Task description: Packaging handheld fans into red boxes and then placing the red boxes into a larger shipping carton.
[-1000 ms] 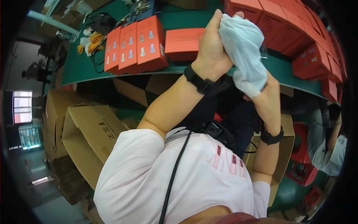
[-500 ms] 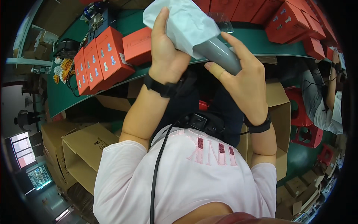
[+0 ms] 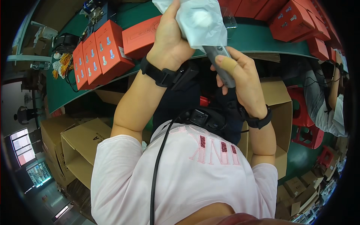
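Over the near edge of the table, I hold a grey handheld fan (image 3: 213, 52) with its head inside a thin white bag (image 3: 206, 28). A round pale shape shows through the bag, while the handle sticks out toward me. My left hand (image 3: 170, 45) is wrapped round the bagged head from the left, its fingers mostly hidden behind the bag. My right hand (image 3: 243, 77) grips the bare handle, thumb on its upper face and fingers curled beneath. Small dark marks are visible on the handle near the bag's mouth.
Red printed boxes (image 3: 107, 47) stand on the green table (image 3: 255, 35) at left, beside a lying red box (image 3: 140, 35). More red boxes (image 3: 290, 22) are stacked at right. A clear plastic tray (image 3: 229, 22) sits behind the bag. Open cartons (image 3: 84, 142) flank me. Another person's arm (image 3: 335, 82) shows far right.
The fan has turned, so the handle's marked face now shows instead of its smooth side. My right hand has shifted its grip, thumb now across the handle. The bag has moved slightly right.
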Motion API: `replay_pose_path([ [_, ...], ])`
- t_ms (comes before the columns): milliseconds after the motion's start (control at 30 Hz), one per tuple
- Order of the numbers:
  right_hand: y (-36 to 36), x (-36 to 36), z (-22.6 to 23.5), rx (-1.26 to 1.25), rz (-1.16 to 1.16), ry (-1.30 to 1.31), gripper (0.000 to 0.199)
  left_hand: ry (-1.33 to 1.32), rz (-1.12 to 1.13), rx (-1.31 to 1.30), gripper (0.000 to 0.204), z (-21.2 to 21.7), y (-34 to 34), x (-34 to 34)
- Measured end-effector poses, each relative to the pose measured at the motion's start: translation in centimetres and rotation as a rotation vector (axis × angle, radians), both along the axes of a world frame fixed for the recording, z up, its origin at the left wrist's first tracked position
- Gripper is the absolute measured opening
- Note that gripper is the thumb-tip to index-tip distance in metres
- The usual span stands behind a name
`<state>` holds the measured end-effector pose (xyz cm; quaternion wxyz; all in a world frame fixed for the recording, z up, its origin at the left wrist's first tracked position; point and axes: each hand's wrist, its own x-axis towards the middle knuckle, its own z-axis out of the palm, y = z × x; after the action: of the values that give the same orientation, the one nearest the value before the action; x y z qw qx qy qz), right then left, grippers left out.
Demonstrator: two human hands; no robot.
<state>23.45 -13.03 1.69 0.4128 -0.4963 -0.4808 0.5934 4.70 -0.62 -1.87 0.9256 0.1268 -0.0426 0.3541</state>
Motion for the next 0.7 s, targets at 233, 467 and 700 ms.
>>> replay_pose_path([
  [233,0.2,0.9,-1.3,-0.152,0.003,0.301,0.041,0.425,0.389,-0.02,0.045,2.7,-0.2,0.3],
  [467,-0.3,0.1,-1.4,-0.067,-0.068,0.22,0.054,0.595,0.565,-0.041,0.052,7.3,-2.2,2.0],
  [700,-0.8,-0.2,-1.3,-0.056,-0.105,0.292,0.05,0.747,0.675,-0.135,0.049,8.0,-2.4,3.2],
])
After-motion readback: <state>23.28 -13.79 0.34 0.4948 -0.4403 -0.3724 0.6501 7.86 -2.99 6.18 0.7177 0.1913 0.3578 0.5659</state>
